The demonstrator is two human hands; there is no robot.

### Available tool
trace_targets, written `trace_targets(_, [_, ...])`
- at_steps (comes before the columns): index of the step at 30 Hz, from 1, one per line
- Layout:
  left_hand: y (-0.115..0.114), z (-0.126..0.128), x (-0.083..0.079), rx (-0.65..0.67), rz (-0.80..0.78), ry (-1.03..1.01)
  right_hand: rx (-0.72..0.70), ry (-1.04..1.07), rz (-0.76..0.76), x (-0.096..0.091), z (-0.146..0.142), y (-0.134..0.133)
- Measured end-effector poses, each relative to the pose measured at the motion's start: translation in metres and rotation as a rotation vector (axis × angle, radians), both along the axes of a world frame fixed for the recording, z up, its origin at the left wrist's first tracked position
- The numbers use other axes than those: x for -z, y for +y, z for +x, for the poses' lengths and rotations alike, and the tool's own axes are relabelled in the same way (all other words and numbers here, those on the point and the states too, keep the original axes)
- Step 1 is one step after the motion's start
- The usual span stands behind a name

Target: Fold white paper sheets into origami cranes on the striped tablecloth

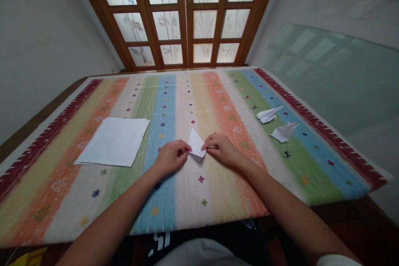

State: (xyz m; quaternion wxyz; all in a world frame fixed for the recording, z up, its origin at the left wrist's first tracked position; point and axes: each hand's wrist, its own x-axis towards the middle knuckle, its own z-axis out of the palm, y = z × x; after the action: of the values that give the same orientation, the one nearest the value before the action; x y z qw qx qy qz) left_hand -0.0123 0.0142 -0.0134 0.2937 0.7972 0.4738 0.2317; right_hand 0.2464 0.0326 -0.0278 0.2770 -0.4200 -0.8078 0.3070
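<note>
A small piece of folded white paper [196,143], pointed at its far end, is held between my two hands just above the striped tablecloth. The thumb and fingers of my left hand [171,156] pinch its left corner. On the other side, my right hand [222,148] pinches the right edge, its fingers curled. Two finished-looking folded paper cranes lie off to the right: one crane [268,115] farther back, the other crane [283,132] a little nearer. To the left of my hands rests a stack of square white paper sheets [114,141].
The striped tablecloth [190,199] covers the table up to its near edge by my body. Wooden doors with frosted panes [168,25] stand beyond the far edge. A glass panel [336,75] leans along the right wall.
</note>
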Motion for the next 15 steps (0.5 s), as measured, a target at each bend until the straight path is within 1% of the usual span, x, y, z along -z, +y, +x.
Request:
trace_targets(5, [-0.0016, -0.0001, -0.0014, 0.029, 0.048, 0.056, -0.071, -0.075, 0.065, 0.0002, 0.0038, 0.0011])
trace_targets(9, [-0.0034, 0.0016, -0.0032, 0.025, 0.045, 0.084, -0.142, -0.152, 0.104, -0.0026, 0.0065, -0.0001])
trace_targets(15, [-0.0054, 0.0065, -0.0062, 0.011, 0.022, 0.084, -0.133, -0.159, 0.104, -0.0084, 0.0043, -0.0045])
